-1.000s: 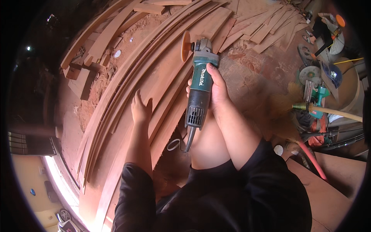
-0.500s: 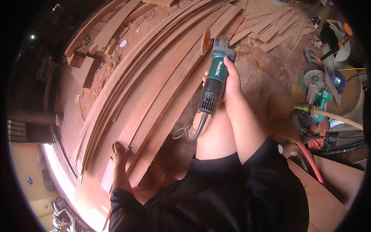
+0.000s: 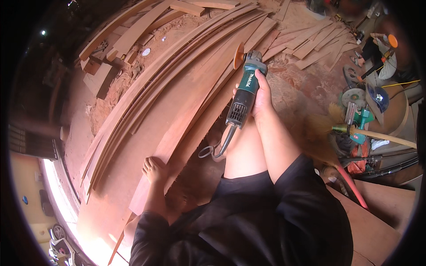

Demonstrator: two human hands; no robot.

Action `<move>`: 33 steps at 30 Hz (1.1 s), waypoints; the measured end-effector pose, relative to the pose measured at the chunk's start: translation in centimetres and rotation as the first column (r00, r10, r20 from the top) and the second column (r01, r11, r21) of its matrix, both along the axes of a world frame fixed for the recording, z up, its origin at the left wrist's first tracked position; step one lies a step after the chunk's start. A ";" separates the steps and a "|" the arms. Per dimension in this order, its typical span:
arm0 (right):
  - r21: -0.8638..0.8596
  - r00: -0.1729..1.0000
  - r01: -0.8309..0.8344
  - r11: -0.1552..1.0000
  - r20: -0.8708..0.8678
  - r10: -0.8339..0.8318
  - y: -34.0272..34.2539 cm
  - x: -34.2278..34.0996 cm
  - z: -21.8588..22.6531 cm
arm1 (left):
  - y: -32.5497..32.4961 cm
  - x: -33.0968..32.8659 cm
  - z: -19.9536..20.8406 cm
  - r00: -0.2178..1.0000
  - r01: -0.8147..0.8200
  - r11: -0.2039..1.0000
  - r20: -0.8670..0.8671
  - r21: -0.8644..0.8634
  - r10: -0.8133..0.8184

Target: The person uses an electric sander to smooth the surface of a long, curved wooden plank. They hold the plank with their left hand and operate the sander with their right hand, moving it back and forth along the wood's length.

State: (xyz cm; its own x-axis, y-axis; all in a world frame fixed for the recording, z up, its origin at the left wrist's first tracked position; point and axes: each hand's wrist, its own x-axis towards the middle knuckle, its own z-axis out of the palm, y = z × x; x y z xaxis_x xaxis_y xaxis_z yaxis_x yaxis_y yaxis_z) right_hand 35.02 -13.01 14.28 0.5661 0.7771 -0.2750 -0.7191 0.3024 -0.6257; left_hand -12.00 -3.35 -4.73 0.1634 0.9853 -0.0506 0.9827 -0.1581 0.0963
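Observation:
My right hand point(image 3: 262, 94) is wrapped round the body of a teal and black angle grinder point(image 3: 245, 91). It is held up above my thigh, and an orange disc point(image 3: 238, 55) sits at its head, facing left. From the grinder's lower end hangs a dark power cord point(image 3: 228, 141). My left hand point(image 3: 154, 170) grips the near part of a long reddish wooden plank point(image 3: 188, 122), fingers bent over its top and the thumb side hidden. That plank lies slanting on a wide flat board point(image 3: 151, 133), its right edge near my legs.
Thin curved wooden strips point(image 3: 146, 91) lie stacked left of the plank. Scrap boards point(image 3: 310, 42) cover the floor at the far right. On the right are a broom point(image 3: 377, 134), a red hose point(image 3: 353, 188) and a green tool point(image 3: 361, 122). Sawdust point(image 3: 106, 104) lies at the left.
My left hand has moved right and the plank under it has shifted right with it, its edge now tilted. The grinder stays nearly in place in my right hand. The view has turned slightly.

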 end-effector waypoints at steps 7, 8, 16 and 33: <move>0.026 0.995 -0.045 0.999 0.086 0.043 -1.0 2.7 -2.1 | 2.6 -9.1 1.1 1.000 0.010 0.997 -0.009 -0.081 -0.011; 0.023 0.997 -0.042 0.999 0.070 0.040 -0.8 2.1 -2.1 | 3.4 -13.9 1.2 0.995 0.018 0.983 -0.098 -0.182 -0.036; 0.051 0.992 -0.043 0.998 -0.116 0.049 -0.8 1.3 -2.0 | 7.3 -25.7 3.6 0.984 -0.110 0.855 -0.179 -0.506 0.021; 0.020 0.998 -0.003 1.000 -0.057 0.004 -1.8 3.7 -2.4 | 0.3 -0.2 -0.6 0.962 0.215 0.973 0.156 0.087 -0.226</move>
